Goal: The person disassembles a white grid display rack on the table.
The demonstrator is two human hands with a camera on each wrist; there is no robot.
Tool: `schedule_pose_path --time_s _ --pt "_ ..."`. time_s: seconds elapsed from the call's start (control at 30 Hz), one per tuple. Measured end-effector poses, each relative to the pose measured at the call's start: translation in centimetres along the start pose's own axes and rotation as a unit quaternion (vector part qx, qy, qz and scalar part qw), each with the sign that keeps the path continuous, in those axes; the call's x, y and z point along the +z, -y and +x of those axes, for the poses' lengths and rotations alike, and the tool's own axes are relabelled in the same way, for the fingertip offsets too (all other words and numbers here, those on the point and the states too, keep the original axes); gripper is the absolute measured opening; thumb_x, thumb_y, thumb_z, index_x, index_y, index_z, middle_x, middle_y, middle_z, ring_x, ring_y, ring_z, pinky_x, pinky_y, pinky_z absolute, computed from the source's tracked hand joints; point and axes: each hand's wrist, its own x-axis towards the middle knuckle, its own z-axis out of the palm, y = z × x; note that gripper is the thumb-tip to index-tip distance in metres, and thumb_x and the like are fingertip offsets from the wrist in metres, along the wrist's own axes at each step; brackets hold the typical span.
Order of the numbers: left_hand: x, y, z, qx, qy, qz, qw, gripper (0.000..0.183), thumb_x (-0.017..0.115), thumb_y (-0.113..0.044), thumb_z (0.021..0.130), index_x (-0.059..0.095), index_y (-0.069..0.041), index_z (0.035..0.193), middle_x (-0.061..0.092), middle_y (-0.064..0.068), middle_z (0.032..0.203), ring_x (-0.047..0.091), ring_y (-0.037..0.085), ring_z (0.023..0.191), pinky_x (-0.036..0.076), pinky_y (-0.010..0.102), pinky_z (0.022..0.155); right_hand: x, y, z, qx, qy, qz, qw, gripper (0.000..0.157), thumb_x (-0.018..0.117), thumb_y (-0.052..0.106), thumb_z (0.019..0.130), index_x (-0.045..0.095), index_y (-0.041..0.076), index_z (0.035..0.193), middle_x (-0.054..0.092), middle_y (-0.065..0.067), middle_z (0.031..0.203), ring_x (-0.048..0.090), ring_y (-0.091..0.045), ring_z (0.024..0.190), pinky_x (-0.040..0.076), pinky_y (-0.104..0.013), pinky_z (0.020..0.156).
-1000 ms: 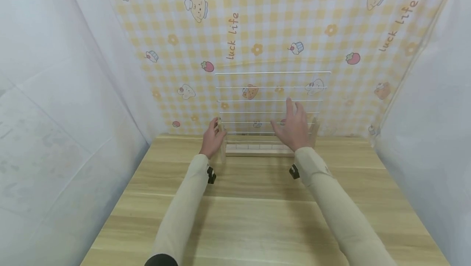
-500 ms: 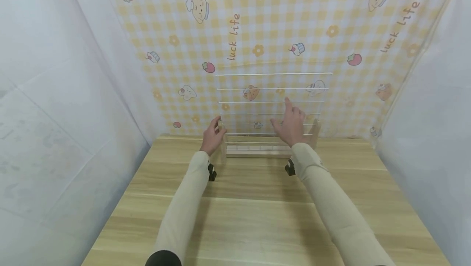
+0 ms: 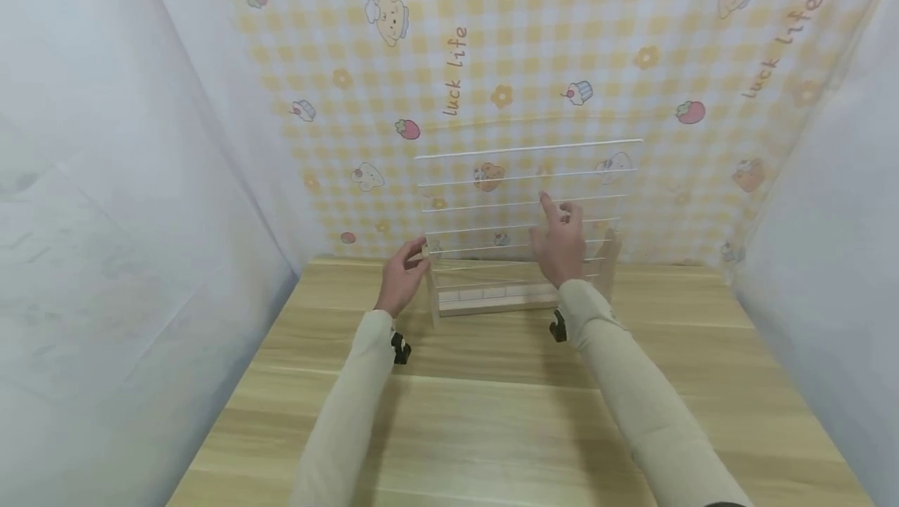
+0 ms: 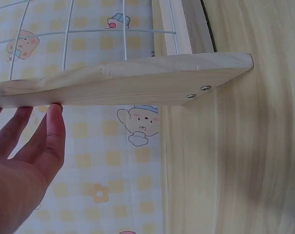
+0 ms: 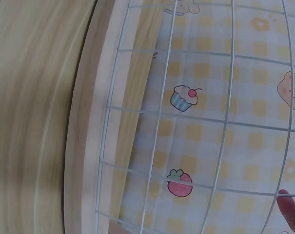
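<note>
A wire grid rack [image 3: 520, 151] with white bars and pale wooden side panels stands upright at the back of the wooden table. My left hand [image 3: 402, 281] holds its left side panel [image 4: 137, 80] near the upper end; in the left wrist view the fingers press the panel's outer face, and part of a fingertip shows past its other side. My right hand [image 3: 560, 249] is at the right part of the grid, index finger extended and the other fingers bent. One fingertip [image 5: 289, 207] meets a wire crossing in the right wrist view; most of that hand is outside the view.
The rack's wooden base bar [image 3: 499, 304] rests on the table [image 3: 477, 421]. Behind it hangs a yellow checked cloth [image 3: 534, 39] with printed cakes and strawberries. White sheets enclose the left [image 3: 105, 218] and right [image 3: 829, 273] sides.
The rack's left side has swung toward me, so its bars now slant in the head view. My left hand moved nearer with it. The right hand's fingers shifted slightly, and the view turned a little left.
</note>
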Motion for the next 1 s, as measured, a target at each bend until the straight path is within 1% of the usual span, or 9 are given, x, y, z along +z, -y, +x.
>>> schedule_pose_path --time_s 0.1,0.23,0.33,0.43,0.53,0.63,0.77,0.87,1.0 --pt "-0.1 0.2 -0.6 0.001 0.005 0.004 1.0000 0.043 0.058 -0.023 0.101 0.053 -0.026 0.143 0.054 0.008 0.149 0.061 0.033 0.128 0.053 0.050 0.103 -0.1 -0.5 -0.1 -0.031 -0.023 -0.013 0.999 0.066 0.073 0.012 0.087 0.050 0.024 0.147 0.044 -0.026 0.139 0.061 -0.037 0.101 0.056 -0.047 0.063" --pt "-0.5 0.3 -1.2 0.019 0.003 0.010 0.9998 0.043 0.063 -0.022 0.100 0.054 -0.027 0.142 0.055 0.009 0.148 0.060 0.033 0.130 0.051 0.051 0.105 -0.4 -0.5 0.0 -0.079 -0.047 -0.017 0.996 0.061 0.074 0.011 0.086 0.054 0.018 0.144 0.048 -0.031 0.136 0.065 -0.042 0.093 0.059 -0.049 0.063" --pt "-0.7 0.5 -1.2 0.038 0.000 0.019 0.9991 0.045 0.067 -0.018 0.097 0.056 -0.024 0.140 0.057 0.012 0.146 0.060 0.034 0.129 0.051 0.050 0.106 -0.5 -0.4 0.1 -0.101 -0.058 -0.022 0.993 0.058 0.074 0.011 0.086 0.056 0.015 0.141 0.049 -0.034 0.135 0.066 -0.044 0.089 0.060 -0.050 0.066" --pt "-0.7 0.8 -1.1 0.050 0.001 0.022 0.9985 0.045 0.069 -0.012 0.095 0.057 -0.020 0.137 0.058 0.014 0.144 0.061 0.035 0.128 0.052 0.047 0.105 -0.5 -0.4 0.1 -0.107 -0.061 -0.026 0.992 0.058 0.076 0.010 0.085 0.058 0.013 0.140 0.049 -0.036 0.137 0.067 -0.046 0.090 0.061 -0.051 0.071" --pt "-0.5 1.0 -1.1 0.054 0.006 0.015 0.9984 0.044 0.067 -0.005 0.095 0.055 -0.015 0.136 0.055 0.017 0.146 0.061 0.039 0.128 0.054 0.046 0.103 -0.6 -0.3 0.1 -0.115 -0.061 -0.029 0.991 0.059 0.077 0.008 0.085 0.058 0.013 0.140 0.049 -0.035 0.137 0.068 -0.046 0.092 0.062 -0.051 0.075" --pt "-0.2 1.1 -1.1 0.060 0.010 0.005 0.9982 0.045 0.065 -0.001 0.095 0.052 -0.011 0.137 0.052 0.018 0.147 0.060 0.042 0.128 0.054 0.047 0.103 -1.2 0.2 0.4 -0.136 -0.071 -0.032 0.988 0.058 0.077 0.008 0.085 0.058 0.011 0.139 0.051 -0.035 0.133 0.069 -0.046 0.092 0.062 -0.050 0.076" --pt "0.0 1.0 -1.0 0.059 0.008 0.006 0.9982 0.044 0.063 -0.002 0.097 0.050 -0.010 0.138 0.051 0.017 0.149 0.059 0.041 0.128 0.053 0.050 0.103 -2.2 1.5 1.6 -0.152 -0.085 -0.029 0.984 0.056 0.077 0.009 0.084 0.059 0.009 0.138 0.050 -0.037 0.134 0.069 -0.046 0.091 0.062 -0.050 0.077" --pt "0.0 1.1 -0.8 0.052 0.007 0.008 0.9986 0.045 0.060 0.000 0.097 0.048 -0.010 0.139 0.050 0.017 0.150 0.059 0.041 0.129 0.054 0.053 0.101 -2.8 2.2 2.6 -0.144 -0.082 -0.026 0.986 0.057 0.077 0.011 0.085 0.058 0.010 0.139 0.047 -0.037 0.141 0.068 -0.046 0.093 0.061 -0.051 0.079" --pt "0.2 1.3 -0.8 0.052 0.012 0.018 0.9984 0.046 0.057 0.002 0.099 0.045 -0.007 0.142 0.047 0.021 0.151 0.057 0.043 0.130 0.054 0.055 0.099 -3.7 2.9 3.3 -0.129 -0.068 -0.026 0.989 0.059 0.076 0.011 0.086 0.056 0.012 0.141 0.045 -0.036 0.144 0.067 -0.045 0.092 0.061 -0.051 0.079"
